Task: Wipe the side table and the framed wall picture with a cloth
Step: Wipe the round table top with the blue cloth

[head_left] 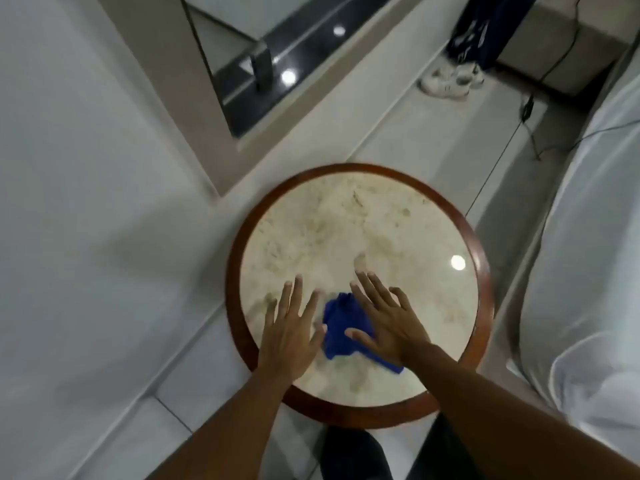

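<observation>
A single head-worn camera looks steeply down from close above a round side table (360, 216), both hands reaching forward into the lower frame, with floor (398, 133) and wall (69, 168) around it.

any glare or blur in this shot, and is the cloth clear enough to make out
Head view: a round ceiling-light glare spot sits on the side table top; two more show on the dark ledge. The whole frame is softly motion-blurred, wide-angle bent at the edges. The blue cloth reads clearly between both hands.
</observation>
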`<action>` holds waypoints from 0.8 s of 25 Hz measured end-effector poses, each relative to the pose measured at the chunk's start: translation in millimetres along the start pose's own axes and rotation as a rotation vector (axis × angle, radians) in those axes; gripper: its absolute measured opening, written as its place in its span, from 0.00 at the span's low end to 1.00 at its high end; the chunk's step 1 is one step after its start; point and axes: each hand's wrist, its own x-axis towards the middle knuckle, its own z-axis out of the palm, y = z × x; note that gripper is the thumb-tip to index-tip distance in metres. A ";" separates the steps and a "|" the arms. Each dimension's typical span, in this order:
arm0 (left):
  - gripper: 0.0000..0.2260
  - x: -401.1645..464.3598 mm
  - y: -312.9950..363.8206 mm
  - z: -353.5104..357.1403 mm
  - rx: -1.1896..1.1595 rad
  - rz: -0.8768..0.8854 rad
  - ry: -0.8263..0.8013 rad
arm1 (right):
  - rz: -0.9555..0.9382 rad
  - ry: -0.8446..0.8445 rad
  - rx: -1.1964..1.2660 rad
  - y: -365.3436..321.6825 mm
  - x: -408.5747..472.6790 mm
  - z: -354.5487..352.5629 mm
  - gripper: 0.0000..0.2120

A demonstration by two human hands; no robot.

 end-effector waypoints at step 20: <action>0.26 12.0 7.7 67.0 0.088 0.128 0.130 | 0.050 0.259 0.082 -12.4 0.1 76.7 0.29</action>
